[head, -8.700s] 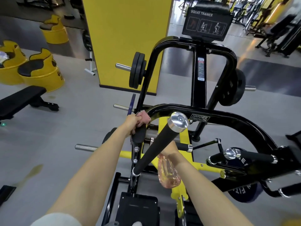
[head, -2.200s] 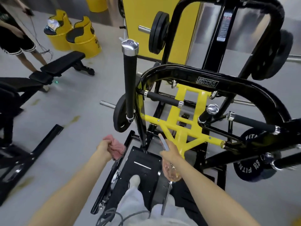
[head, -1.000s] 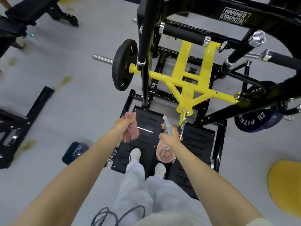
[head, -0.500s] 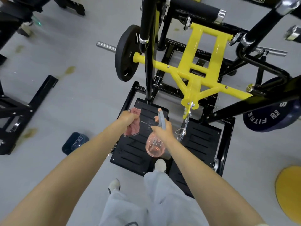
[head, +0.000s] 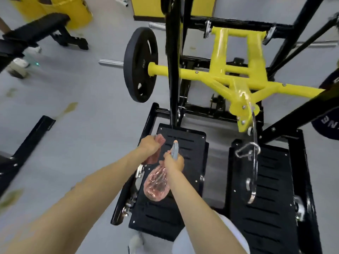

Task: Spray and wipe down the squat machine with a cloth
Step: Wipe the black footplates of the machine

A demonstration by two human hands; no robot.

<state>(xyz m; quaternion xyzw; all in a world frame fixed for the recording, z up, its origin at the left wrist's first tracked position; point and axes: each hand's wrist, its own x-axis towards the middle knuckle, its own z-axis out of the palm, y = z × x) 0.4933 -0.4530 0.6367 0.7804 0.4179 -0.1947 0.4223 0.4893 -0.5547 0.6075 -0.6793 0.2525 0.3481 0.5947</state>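
Left hand grips the bunched pink cloth over the left footplate of the squat machine. Right hand, just at its 4 o'clock, is clamped on the spray bottle, nozzle pointing to 12 o'clock. Weight plate sits at 12 o'clock.

Two pieces of lettering show on the squat machine. On the black weight plate at its left side, small pale characters run sideways near the hub; they are blurred and seem to read "20KG". On the dark blue weight plate at the right edge of the scene, large white letters, upside down and cut off, show "N" and "E".
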